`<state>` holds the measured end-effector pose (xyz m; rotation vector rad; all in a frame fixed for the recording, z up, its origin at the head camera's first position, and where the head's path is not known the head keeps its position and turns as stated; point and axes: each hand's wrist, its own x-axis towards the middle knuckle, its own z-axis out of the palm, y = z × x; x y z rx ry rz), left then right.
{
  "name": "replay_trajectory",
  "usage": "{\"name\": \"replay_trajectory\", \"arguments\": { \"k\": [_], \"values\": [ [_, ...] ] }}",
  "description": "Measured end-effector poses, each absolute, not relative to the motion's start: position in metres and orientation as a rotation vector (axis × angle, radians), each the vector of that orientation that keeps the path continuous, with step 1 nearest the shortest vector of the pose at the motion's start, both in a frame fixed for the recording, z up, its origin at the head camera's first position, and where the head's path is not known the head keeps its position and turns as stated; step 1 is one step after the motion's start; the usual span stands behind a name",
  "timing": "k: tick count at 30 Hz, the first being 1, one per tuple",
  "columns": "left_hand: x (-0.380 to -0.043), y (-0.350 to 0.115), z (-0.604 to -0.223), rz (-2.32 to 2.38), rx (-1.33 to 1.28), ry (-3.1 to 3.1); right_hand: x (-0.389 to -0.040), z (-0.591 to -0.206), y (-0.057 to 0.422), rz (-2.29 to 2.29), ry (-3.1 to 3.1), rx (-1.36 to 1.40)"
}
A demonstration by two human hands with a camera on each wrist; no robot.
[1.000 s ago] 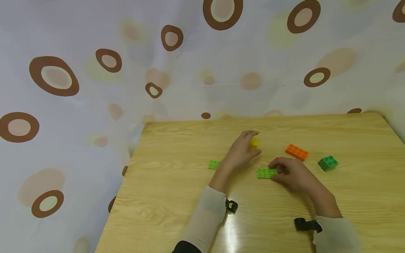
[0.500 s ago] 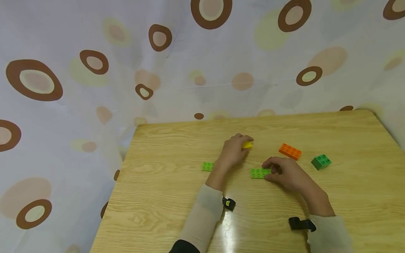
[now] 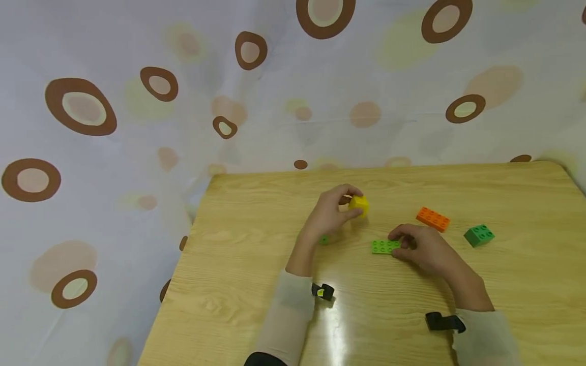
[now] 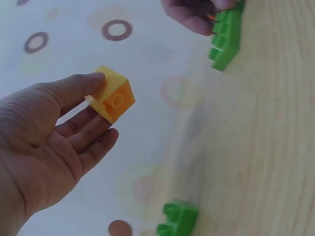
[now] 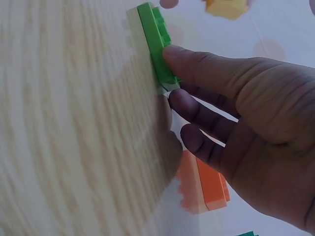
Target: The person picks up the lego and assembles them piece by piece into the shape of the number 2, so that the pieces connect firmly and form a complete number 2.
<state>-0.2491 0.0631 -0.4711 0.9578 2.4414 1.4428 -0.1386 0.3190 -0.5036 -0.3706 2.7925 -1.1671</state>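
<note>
My left hand pinches a yellow toy building brick between thumb and fingers. In the left wrist view the yellow brick is tipped, and its hollow underside with a round tube shows. My right hand grips the right end of a long light green brick that lies studs up on the table. The right wrist view shows the thumb against the side of this green brick. A second light green brick lies mostly hidden beneath my left wrist.
An orange brick lies behind and right of my right hand, and a dark green brick sits farther right. All rest on a wood-grain table. A patterned cloth hangs behind its far edge.
My left hand has closed its fingers on the yellow brick and tilted it up, drawing slightly left. The right hand stays on the long light green brick.
</note>
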Motion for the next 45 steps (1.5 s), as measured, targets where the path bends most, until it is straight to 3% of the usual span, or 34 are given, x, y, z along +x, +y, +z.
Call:
{"name": "replay_trajectory", "arguments": {
  "k": [15,45],
  "values": [
    [-0.241,0.060,-0.471,1.443,0.935,2.321,-0.146,-0.515,0.315,-1.215,2.828,-0.396],
    [-0.230,0.089,-0.485,0.964,1.164,2.323,-0.144,-0.514,0.316,-1.213,2.865,-0.412]
  ]
}}
